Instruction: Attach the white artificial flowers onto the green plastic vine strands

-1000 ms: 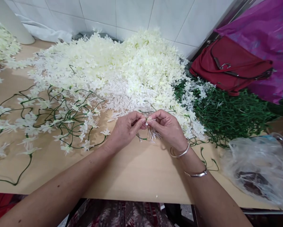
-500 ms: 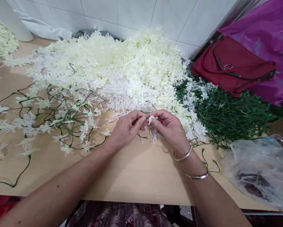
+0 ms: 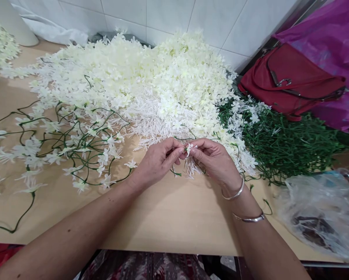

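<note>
Between my two hands is a small white artificial flower [image 3: 189,149] on a green stem. The fingers of my left hand [image 3: 163,157] pinch it at the green stem end. My right hand [image 3: 211,155], with bangles on the wrist, pinches its petal side. Just beneath the fingers lie some white stamens [image 3: 192,170] and a green stem tip [image 3: 176,173]. Behind my hands rises a heap of loose cream-white petals [image 3: 189,74], with a bundle of white stamens [image 3: 151,120] at its front. Fingertips partly hide the flower.
Flowers on green stems [image 3: 84,151] spread over the table [image 3: 163,221] at left. Green stems [image 3: 291,144] pile up at right, below a red bag [image 3: 297,77] and a purple plastic bag [image 3: 337,50]. A clear plastic bag [image 3: 323,210] lies near the front right.
My right hand has shifted slightly right, and the flower sits a little further right and lower in view. Both hands keep their pinch. The view has moved a little.
</note>
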`<action>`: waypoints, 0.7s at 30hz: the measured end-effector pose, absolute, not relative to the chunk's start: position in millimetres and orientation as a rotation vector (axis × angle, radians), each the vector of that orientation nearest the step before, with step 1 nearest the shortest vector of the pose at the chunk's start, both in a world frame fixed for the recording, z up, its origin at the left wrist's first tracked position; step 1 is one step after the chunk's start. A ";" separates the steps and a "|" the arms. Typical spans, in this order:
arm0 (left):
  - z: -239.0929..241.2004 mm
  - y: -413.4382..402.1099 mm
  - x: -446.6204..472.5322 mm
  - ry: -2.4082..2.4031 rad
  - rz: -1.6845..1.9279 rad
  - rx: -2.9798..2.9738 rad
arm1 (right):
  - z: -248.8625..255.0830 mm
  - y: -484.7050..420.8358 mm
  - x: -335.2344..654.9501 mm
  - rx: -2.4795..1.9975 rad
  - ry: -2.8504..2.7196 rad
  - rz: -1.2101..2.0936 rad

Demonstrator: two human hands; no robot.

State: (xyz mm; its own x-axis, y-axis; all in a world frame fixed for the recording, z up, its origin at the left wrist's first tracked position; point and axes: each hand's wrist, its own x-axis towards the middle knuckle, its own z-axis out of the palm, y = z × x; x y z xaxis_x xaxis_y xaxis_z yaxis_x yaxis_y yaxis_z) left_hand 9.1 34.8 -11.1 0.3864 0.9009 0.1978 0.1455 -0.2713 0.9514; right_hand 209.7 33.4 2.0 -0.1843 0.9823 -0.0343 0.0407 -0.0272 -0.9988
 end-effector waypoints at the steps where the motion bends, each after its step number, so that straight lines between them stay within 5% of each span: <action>1: -11.3 34.7 9.0 0.938 0.984 1.694 | 1.3 33.6 209.9 -1.164 -1.369 1.339; 21: -10.9 32.9 7.7 0.971 0.969 1.818 | -5.8 37.4 204.5 -1.008 -1.491 1.208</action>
State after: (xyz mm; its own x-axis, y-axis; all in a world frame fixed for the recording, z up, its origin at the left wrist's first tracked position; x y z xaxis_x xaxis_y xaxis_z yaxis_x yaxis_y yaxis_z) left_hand 7.7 32.9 -10.9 0.4020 0.8847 0.2360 0.2377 -0.3497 0.9062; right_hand 204.5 37.4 -5.8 -0.2243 0.9606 0.1639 0.0388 0.1768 -0.9835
